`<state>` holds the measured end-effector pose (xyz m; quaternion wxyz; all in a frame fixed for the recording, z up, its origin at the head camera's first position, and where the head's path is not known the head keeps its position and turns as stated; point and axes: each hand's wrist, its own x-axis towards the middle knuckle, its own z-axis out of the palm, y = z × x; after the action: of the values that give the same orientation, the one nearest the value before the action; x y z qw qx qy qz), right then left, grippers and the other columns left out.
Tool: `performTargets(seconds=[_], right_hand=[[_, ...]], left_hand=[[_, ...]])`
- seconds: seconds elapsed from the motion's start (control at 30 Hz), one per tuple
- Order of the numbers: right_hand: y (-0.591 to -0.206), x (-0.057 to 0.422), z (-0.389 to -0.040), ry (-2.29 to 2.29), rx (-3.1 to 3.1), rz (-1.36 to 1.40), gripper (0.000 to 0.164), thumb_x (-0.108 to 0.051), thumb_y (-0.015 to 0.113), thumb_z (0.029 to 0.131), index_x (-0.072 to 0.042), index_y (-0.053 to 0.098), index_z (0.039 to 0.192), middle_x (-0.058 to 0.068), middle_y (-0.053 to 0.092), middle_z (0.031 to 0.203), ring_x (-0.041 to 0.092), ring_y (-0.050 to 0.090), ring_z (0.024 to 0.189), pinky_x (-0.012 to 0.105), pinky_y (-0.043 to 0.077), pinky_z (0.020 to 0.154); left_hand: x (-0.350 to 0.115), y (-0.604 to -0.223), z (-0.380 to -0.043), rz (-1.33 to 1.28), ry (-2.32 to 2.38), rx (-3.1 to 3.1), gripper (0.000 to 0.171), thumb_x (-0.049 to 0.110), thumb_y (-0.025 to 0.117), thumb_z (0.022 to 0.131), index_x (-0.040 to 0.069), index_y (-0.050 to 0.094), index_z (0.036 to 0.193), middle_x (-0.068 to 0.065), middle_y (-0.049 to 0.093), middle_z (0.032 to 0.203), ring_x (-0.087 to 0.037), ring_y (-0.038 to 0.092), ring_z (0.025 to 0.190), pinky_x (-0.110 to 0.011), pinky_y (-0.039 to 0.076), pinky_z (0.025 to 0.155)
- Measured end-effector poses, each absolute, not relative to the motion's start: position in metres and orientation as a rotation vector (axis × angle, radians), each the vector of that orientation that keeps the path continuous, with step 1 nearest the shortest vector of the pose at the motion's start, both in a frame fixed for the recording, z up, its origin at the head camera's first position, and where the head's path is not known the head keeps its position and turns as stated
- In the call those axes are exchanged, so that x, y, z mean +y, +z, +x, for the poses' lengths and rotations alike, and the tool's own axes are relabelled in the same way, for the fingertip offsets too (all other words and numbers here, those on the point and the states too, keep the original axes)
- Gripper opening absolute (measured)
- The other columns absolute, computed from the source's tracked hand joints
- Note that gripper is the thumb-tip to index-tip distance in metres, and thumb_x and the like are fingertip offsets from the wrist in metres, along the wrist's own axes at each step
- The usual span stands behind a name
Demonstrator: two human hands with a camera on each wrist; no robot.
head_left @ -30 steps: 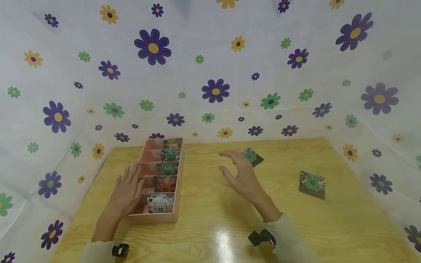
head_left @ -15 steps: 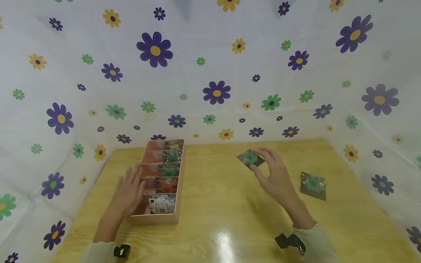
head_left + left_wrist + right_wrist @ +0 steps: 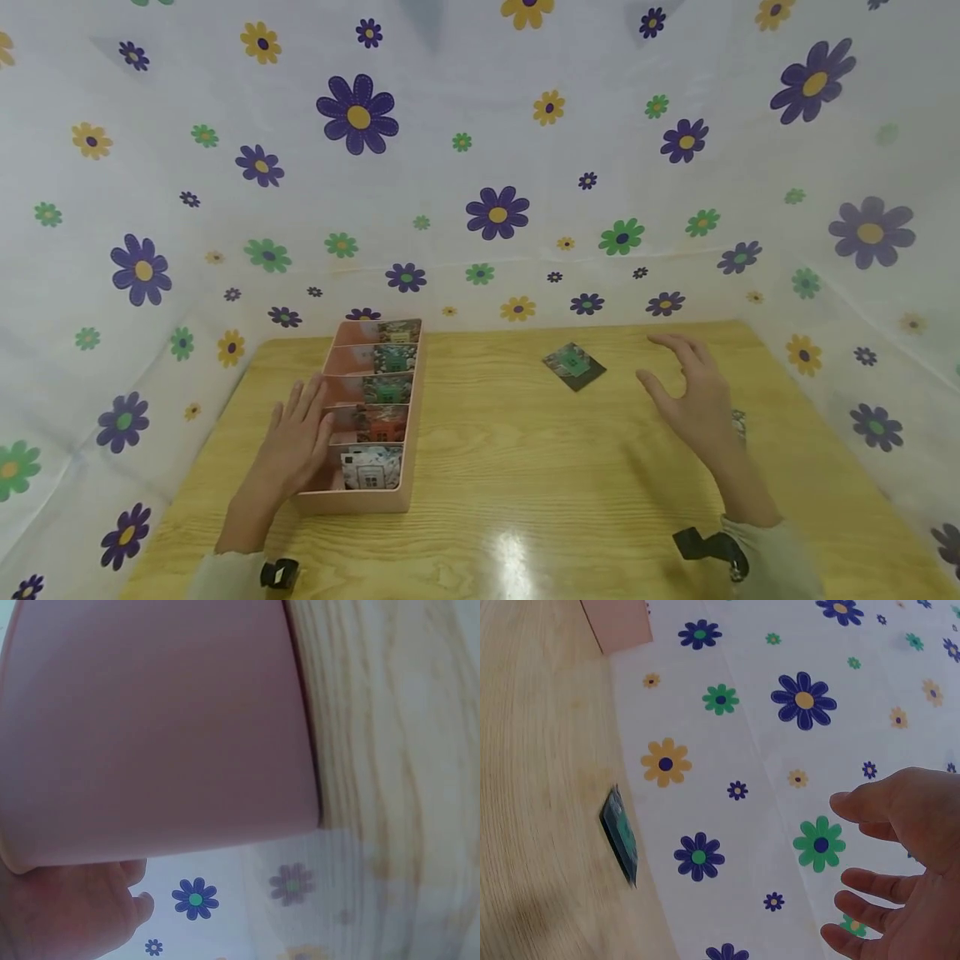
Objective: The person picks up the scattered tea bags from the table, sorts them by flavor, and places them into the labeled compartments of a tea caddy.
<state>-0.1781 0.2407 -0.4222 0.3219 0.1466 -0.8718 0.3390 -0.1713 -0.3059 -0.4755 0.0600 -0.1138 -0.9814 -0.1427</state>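
Note:
My left hand (image 3: 288, 442) rests with extended fingers along the left edge of a pink divided box (image 3: 352, 500). In the left wrist view, the box's plain end wall (image 3: 157, 735) fills much of the frame, with part of the hand (image 3: 75, 911) beside it. Flat sachets stand in the compartments, among them a white one (image 3: 371, 471) and a red one (image 3: 382, 423). My right hand (image 3: 697, 408), thumb and fingers spread, holds nothing above the table's right side. A green sachet (image 3: 573, 367) lies left of it; another patterned sachet (image 3: 739, 425) is mostly hidden behind the hand.
The wooden table (image 3: 510, 467) carries the box on its left side. A white flower-printed cloth (image 3: 435, 183) rises behind the table and along both sides. Black straps, such as the right one (image 3: 708, 546), sit at both wrists.
My right hand has swept right, past the first green sachet to the second one, which it now largely covers. The left hand stays on the box.

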Motion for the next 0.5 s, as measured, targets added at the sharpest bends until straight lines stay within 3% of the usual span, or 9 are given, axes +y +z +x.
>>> performTargets(seconds=[0.1,0.27,0.5], right_hand=[[-0.419,0.255,-0.178,0.896,-2.318,0.34,0.051,-0.002,0.079,0.087,-0.002,0.061,0.135,0.024,0.058,0.13,0.042,0.055,0.115,0.049,0.046,0.081],[-0.418,0.271,-0.178,0.922,-2.377,0.253,0.05,-0.009,0.077,0.092,-0.002,0.059,0.138,0.027,0.054,0.135,0.048,0.05,0.122,0.067,0.044,0.088],[-0.43,0.296,-0.181,0.922,-2.503,0.129,0.059,-0.017,0.075,0.095,-0.001,0.051,0.146,0.034,0.045,0.142,0.056,0.043,0.125,0.075,0.037,0.094]], left_hand=[[-0.306,-0.475,-0.172,-0.348,-0.435,-2.967,0.06,0.028,0.034,0.113,-0.006,0.02,0.161,-0.022,0.013,0.169,-0.046,0.006,0.155,-0.07,0.009,0.118],[-0.308,-0.48,-0.173,-0.354,-0.453,-2.93,0.06,0.027,0.035,0.112,-0.006,0.022,0.16,-0.023,0.015,0.169,-0.047,0.008,0.154,-0.071,0.009,0.117],[-0.306,-0.477,-0.171,-0.334,-0.433,-2.966,0.061,0.029,0.033,0.112,-0.005,0.02,0.161,-0.023,0.014,0.169,-0.046,0.007,0.154,-0.071,0.009,0.118]])
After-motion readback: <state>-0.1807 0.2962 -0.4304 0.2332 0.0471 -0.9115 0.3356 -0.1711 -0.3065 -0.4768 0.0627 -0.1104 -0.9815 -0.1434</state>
